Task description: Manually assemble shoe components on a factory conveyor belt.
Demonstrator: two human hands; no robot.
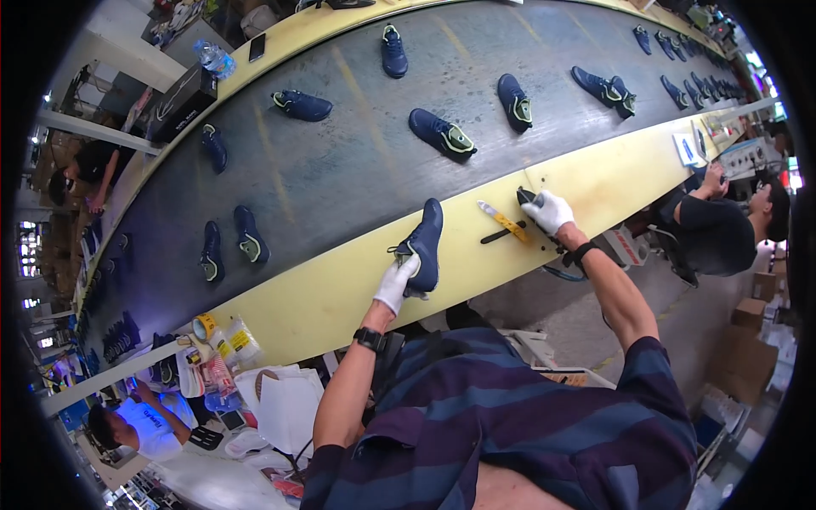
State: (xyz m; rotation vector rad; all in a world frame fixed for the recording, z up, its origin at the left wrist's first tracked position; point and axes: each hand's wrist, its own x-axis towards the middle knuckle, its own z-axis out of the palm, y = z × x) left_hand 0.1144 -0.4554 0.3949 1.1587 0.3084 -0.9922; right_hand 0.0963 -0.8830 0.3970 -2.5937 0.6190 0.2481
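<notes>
My left hand [396, 285], in a white glove, grips a navy shoe [422, 242] by its heel end. The shoe is held at a slant over the yellow table edge [331, 296], toe pointing away from me. Over to the right, my right hand [552, 211], also gloved in white, is closed on a small dark object [526, 196] at the table surface. Its exact kind is hard to make out. Beside that hand lie a yellow utility knife [503, 220] and a thin black tool [503, 234], one crossing the other.
Beyond the table strip runs a dark conveyor belt [340, 170] carrying several navy shoes, among them a near one [442, 133]. Tape [204, 325] and bags lie at the left. A co-worker [722, 225] sits at the right, another [144, 421] at the lower left.
</notes>
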